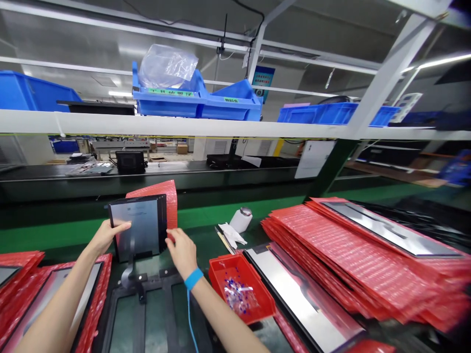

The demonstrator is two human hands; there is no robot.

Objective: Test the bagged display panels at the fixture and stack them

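Observation:
A dark-framed display panel [142,223] stands upright and tilted back above the bench. My left hand [105,238] grips its left edge, thumb across the front and fingers behind. At the right edge, my right hand [183,250] has its fingers curled against the frame; exact finger contact is partly hidden. Red bubble wrap [171,201] shows behind the panel. A flat ribbon cable [128,272] hangs below the panel, near a black frame fixture [142,289] on the bench. A blue wrist strap [193,278] with a cord circles my right wrist.
Right of my hands are a red tray [263,309] with small blue bits, a white bottle [242,219], a loose panel [305,299] and stacked red bubble-wrap sleeves [342,250]. More wrapped panels [55,299] lie left. A white shelf [221,126] with blue bins [169,105] crosses above.

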